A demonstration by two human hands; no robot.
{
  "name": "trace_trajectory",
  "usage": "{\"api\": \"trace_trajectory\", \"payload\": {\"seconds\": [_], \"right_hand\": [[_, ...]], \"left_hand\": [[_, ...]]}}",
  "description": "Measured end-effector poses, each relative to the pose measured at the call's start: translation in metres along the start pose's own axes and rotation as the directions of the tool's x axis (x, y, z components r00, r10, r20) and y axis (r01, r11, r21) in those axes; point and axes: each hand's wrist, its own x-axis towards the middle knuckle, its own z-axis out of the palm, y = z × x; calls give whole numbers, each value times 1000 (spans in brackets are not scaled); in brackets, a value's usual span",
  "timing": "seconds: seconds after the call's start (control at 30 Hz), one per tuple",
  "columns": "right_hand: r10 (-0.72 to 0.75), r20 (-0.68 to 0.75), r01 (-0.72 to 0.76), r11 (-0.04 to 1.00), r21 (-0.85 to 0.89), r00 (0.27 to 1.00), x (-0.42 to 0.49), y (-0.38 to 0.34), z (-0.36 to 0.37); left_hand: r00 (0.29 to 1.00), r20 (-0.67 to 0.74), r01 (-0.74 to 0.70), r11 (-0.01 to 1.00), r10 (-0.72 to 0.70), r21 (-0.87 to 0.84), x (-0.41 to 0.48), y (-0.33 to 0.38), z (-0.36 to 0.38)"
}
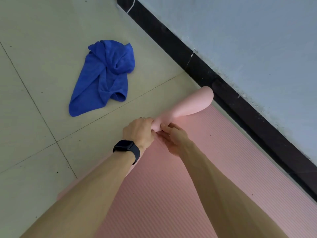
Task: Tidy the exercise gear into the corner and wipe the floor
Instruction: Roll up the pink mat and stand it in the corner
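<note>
While both hands pinch the pink mat (171, 169), a blue cloth (104, 76) lies nearby

Pink exercise mat (171, 194) is being read as soft foam: top face matt and finely ribbed in parallel lines, turned-up underside at the rolled end smooth and equally matt. Blue cloth (104, 76) is being seen as fluffy microfibre or terry, matt, creased into soft folds. Floor tiles (42, 57) are being shown as smooth, pale, low-sheen ceramic or stone, specked with dirt, thin dark grout lines between. Skirting board (197, 62) is looking black, polished, slightly glossy, with white scuffs. Wall (257, 40) is being seen as painted plaster, matt, faintly rough. Watch (126, 147) strap is looking matt black, rubbery.
</note>
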Motion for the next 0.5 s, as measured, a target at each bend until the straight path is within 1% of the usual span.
{"api": "trace_trajectory", "payload": {"seconds": [0.03,0.07,0.1,0.13,0.17,0.27,0.37,0.43,0.47,0.5], "right_hand": [[-24,-41,22,998,-58,999,2,1,-1],[-77,-109,54,979,-198,991,5,2,-3],[-161,-189,76,917,-393,969,8,3,-3],[-244,-254,68,833,-549,936,8,1,-4],[-281,-302,42,792,-609,911,5,0,-5],[-233,-344,-6,821,-571,910,-4,-2,-10],[-210,-371,-12,858,-513,904,-11,-4,-11],[-251,-374,-12,816,-578,893,-9,-6,-11],[-275,-377,-11,795,-607,884,-8,-5,-12],[-281,-385,-15,791,-611,879,-6,-3,-14]], "left_hand": [[1000,-22,-21,999,21,38,-2,1,3],[998,-47,-46,995,50,88,-4,1,7],[994,-70,-78,986,89,148,-7,3,12],[987,-89,-113,971,134,209,-11,4,16],[981,-94,-141,957,170,254,-16,5,21],[945,-108,-254,898,310,358,-30,3,32],[908,-130,-303,839,397,452,-33,3,37],[911,-62,-328,809,407,488,-33,5,36],[918,-15,-344,814,396,468,-34,6,35],[925,17,-354,840,381,411,-35,7,33]]}}
